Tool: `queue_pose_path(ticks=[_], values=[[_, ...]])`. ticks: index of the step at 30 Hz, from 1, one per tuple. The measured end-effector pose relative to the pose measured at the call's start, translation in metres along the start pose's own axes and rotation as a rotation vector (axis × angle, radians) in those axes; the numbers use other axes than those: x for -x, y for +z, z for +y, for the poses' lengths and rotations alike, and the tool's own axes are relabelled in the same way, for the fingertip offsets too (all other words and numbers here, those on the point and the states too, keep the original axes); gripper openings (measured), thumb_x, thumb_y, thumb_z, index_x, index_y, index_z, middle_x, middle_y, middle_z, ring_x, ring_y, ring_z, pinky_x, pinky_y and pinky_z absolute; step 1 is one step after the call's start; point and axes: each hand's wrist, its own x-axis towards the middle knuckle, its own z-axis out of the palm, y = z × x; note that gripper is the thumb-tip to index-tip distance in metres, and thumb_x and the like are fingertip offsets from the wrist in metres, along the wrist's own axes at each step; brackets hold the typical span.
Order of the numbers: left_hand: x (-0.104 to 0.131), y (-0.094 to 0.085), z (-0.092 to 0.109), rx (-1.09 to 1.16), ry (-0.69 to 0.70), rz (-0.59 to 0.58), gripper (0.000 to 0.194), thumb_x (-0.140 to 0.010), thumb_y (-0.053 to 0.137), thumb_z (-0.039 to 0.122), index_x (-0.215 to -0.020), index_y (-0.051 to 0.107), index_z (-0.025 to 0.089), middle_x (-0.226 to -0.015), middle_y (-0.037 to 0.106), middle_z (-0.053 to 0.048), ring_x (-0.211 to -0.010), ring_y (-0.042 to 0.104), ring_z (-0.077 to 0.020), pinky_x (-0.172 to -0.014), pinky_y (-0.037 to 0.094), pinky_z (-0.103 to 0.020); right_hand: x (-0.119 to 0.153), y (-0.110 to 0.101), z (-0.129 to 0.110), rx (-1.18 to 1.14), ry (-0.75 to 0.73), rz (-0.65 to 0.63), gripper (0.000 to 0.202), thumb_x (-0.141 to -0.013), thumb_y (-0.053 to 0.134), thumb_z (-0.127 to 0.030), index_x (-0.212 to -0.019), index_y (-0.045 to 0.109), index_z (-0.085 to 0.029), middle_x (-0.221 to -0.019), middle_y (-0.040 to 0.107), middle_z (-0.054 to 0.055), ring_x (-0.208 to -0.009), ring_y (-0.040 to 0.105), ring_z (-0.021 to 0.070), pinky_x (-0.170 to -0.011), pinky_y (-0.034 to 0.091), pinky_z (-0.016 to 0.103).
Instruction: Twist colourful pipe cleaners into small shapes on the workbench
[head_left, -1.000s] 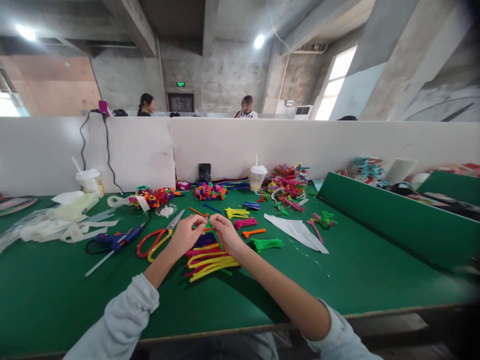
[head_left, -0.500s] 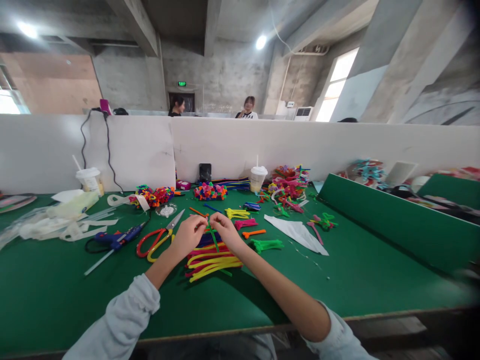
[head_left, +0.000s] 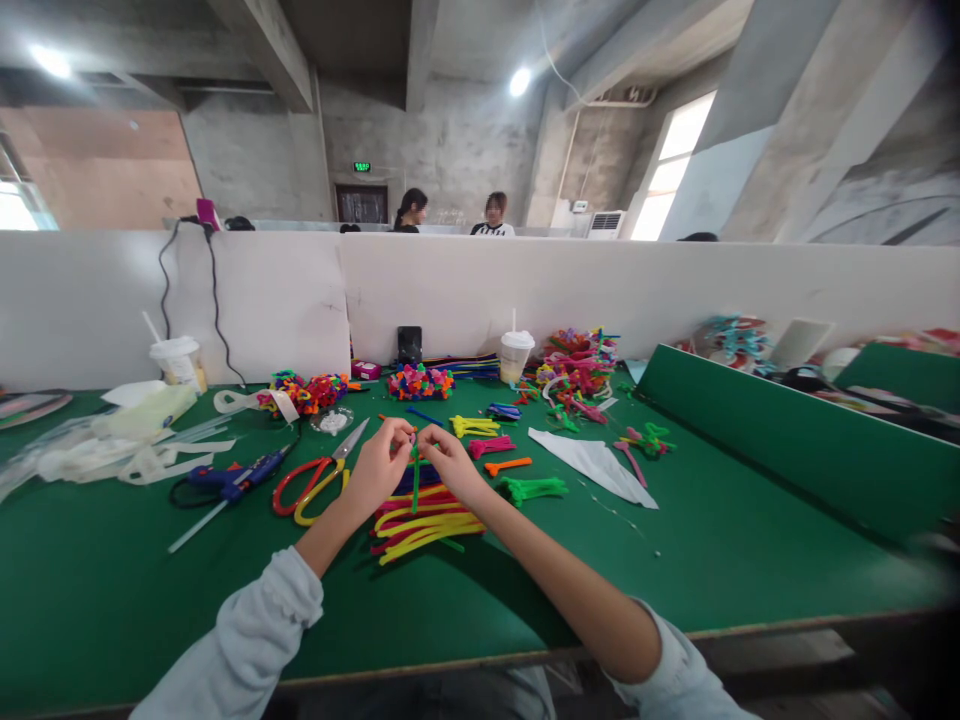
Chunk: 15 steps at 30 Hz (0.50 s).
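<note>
left hand (head_left: 384, 462) and right hand (head_left: 450, 460) pinch a green stem (head_left: 415, 489) pointing lengthwise down the view.

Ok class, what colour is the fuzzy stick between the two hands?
The fuzzy stick is green, best seen in the head view.

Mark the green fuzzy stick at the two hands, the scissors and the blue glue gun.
Green fuzzy stick (head_left: 415, 487): head view, on its length hanging down.
Scissors (head_left: 340, 465): head view, near the pivot.
Blue glue gun (head_left: 238, 485): head view, on its body.
</note>
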Motion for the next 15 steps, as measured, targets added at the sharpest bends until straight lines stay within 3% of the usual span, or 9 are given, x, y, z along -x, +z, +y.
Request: queue_pose_path(ticks=[15], values=[[-0.0016, 0.0033, -0.0058, 0.019, -0.016, -0.021, 0.009, -0.076, 0.043, 0.018, -0.084, 0.047, 0.020, -0.075, 0.055, 0.000, -0.073, 0.056, -0.0133, -0.064, 0.044, -0.024, 0.0005, 0.0035, 0.0096, -0.071, 0.075, -0.001, 0.020, -0.072, 0.052, -0.036, -0.062, 0.046, -0.019, -0.060, 0.040, -0.004, -0.058, 0.036, 0.0106, -0.058, 0.030, 0.023]])
